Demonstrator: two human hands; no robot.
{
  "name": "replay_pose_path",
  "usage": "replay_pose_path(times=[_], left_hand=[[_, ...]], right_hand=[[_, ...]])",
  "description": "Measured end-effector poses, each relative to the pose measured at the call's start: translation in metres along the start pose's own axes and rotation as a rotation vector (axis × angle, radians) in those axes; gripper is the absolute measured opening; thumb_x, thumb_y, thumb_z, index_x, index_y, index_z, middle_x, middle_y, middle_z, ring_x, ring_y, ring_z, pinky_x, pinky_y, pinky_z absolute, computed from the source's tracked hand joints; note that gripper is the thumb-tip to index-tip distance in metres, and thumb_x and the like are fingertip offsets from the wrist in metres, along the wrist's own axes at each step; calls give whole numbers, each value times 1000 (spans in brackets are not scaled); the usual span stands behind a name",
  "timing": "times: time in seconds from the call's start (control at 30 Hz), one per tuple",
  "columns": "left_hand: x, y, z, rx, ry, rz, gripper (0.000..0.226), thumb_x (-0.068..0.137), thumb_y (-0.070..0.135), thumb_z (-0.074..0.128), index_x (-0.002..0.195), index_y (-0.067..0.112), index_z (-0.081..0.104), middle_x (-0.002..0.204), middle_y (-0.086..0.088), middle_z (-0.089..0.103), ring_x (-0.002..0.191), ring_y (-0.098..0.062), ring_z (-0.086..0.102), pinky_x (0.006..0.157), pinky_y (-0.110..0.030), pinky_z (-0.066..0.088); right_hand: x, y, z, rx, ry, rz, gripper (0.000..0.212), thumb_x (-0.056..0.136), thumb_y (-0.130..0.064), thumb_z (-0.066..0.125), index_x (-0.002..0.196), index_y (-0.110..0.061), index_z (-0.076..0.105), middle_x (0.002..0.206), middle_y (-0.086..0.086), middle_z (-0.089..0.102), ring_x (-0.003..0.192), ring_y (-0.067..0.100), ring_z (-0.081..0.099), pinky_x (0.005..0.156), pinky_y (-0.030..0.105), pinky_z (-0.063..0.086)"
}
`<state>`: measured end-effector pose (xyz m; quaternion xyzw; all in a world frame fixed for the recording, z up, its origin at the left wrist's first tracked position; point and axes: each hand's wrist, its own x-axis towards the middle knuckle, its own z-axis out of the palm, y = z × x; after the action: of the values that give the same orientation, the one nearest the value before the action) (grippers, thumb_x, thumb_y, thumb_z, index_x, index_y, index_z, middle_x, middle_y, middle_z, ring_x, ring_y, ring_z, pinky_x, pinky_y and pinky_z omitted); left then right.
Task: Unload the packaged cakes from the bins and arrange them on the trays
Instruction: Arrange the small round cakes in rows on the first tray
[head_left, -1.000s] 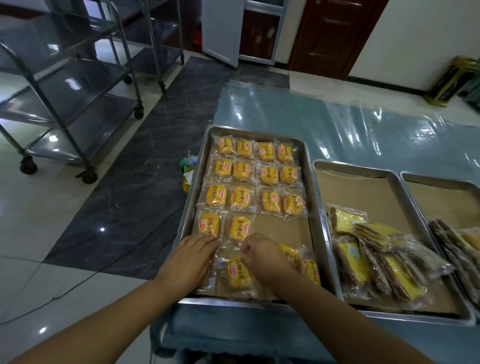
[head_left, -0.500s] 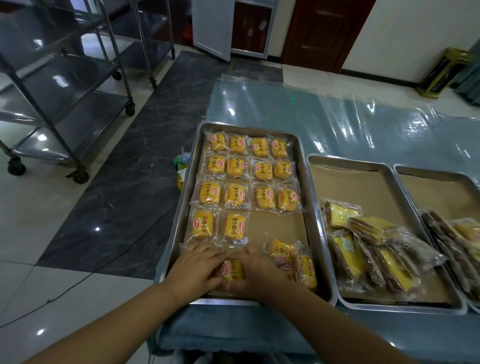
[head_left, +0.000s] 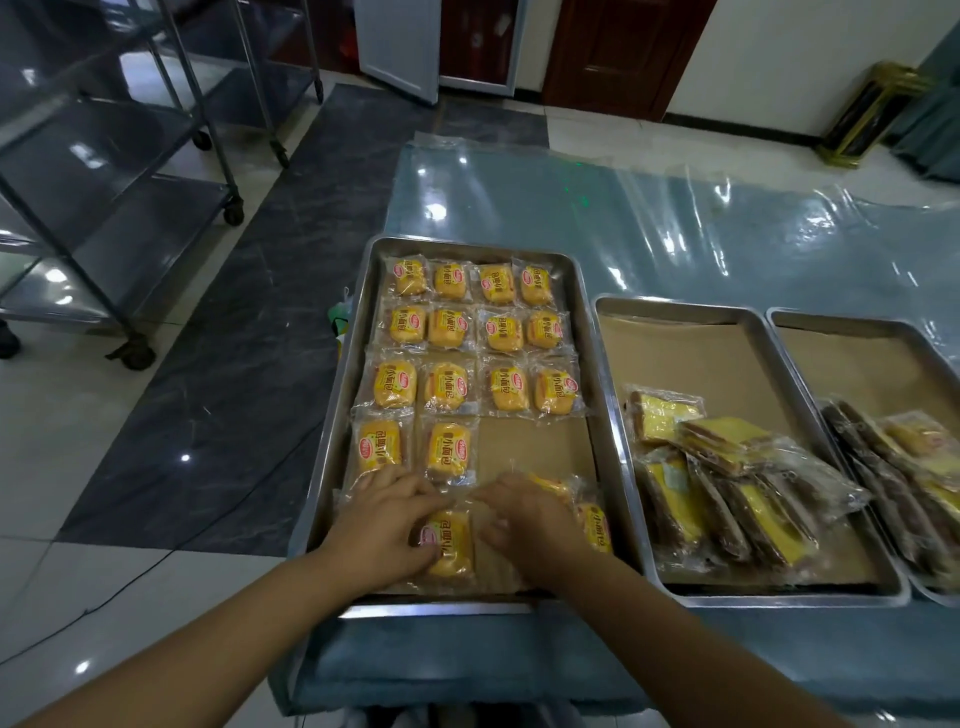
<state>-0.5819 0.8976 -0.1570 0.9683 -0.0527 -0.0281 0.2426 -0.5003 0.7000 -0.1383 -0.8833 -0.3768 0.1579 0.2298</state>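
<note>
A: What moved?
B: Both hands dropped back from the fourth row to the near edge of the tray (head_left: 337, 415). The left hand (head_left: 384, 525) and right hand (head_left: 524, 525) now flank one cake (head_left: 448, 543) lying flat there.
A: Grip?
B: Left fingers curl over its left edge, holding it. Right fingers sit at the film's right margin, blurred, so I can't tell if they pinch.
A: Handling?
B: Light, soft sponge in slick clear film, I'd guess. It would crush if squeezed and slide easily on the paper liner (head_left: 530, 447). Take it by the film margins or sides, not the top.
A: Destination?
B: Probably the bare gap in row four, toward the tray's right edge. Loose cakes (head_left: 595, 525) pile at its near-right corner.
A: Surface, room?
B: Tabletop (head_left: 519, 197) is blue under a glossy plastic sheet (head_left: 727, 218). The tray is at its near-left corner, second tray (head_left: 701, 358) just beside. Steel racks (head_left: 104, 150) stand on the tiled floor (head_left: 208, 364), left.
</note>
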Motion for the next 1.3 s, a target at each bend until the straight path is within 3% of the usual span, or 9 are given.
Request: replay_pose_path(times=[0.1,0.23,0.47,0.63,0.77,0.93,1.07,1.17,1.3], left_hand=[[26,18,0,-18,30,6,47,81,47,58,127,37,52,117,17,54,115,-7,35,93,-29,29],[69,46,12,66,8,17,49,86,42,55,133,32,46,129,12,51,123,-13,32,98,-33,25],[120,78,33,173,-127,25,44,85,43,54,125,27,51,128,2,53,123,-19,36,98,-37,26],[127,80,31,216,-204,-38,40,77,47,60,110,24,61,112,2,58,114,-19,42,91,-36,31],[129,75,16,128,-47,-227,26,78,37,62,100,26,68,107,7,66,105,-18,55,85,-29,38],[119,74,14,-125,187,-516,14,88,35,60,94,27,69,86,9,69,77,-5,58,71,-25,46],[112,73,22,-25,308,-602,19,89,33,57,107,27,60,96,5,66,99,-16,56,85,-33,42],[108,74,23,122,306,-489,33,82,32,67,113,23,59,107,3,64,106,-18,55,94,-36,42],[102,70,24,323,211,-180,59,56,46,84,109,27,67,111,4,68,102,-18,64,86,-39,50]], right_hand=[[-3,26,-25,-85,163,50,26,86,-15,62,111,-16,65,109,2,62,99,15,55,88,30,47],[-9,54,-52,-141,264,136,31,83,-5,59,112,-15,64,109,0,61,102,17,53,88,29,44],[-6,86,-81,3,154,80,31,83,7,52,104,-10,68,118,7,60,109,22,55,89,24,43],[-2,98,-92,45,155,-90,36,78,-5,69,111,-15,59,122,13,57,113,19,53,91,24,43],[-3,111,-92,-51,-129,34,48,88,-25,60,134,-25,46,130,0,56,116,18,52,93,26,40],[3,116,-88,-201,-273,-28,69,77,-35,65,137,-33,32,124,0,57,110,21,50,86,29,33],[12,117,-83,-281,-356,-31,66,75,-41,68,132,-28,38,128,0,55,116,22,47,98,36,30],[21,116,-86,-317,-428,-85,50,80,-36,66,126,-24,51,127,0,55,119,19,44,101,36,29],[31,113,-94,-174,-478,-87,13,90,-23,56,100,-19,63,101,1,58,96,15,50,82,29,39]])
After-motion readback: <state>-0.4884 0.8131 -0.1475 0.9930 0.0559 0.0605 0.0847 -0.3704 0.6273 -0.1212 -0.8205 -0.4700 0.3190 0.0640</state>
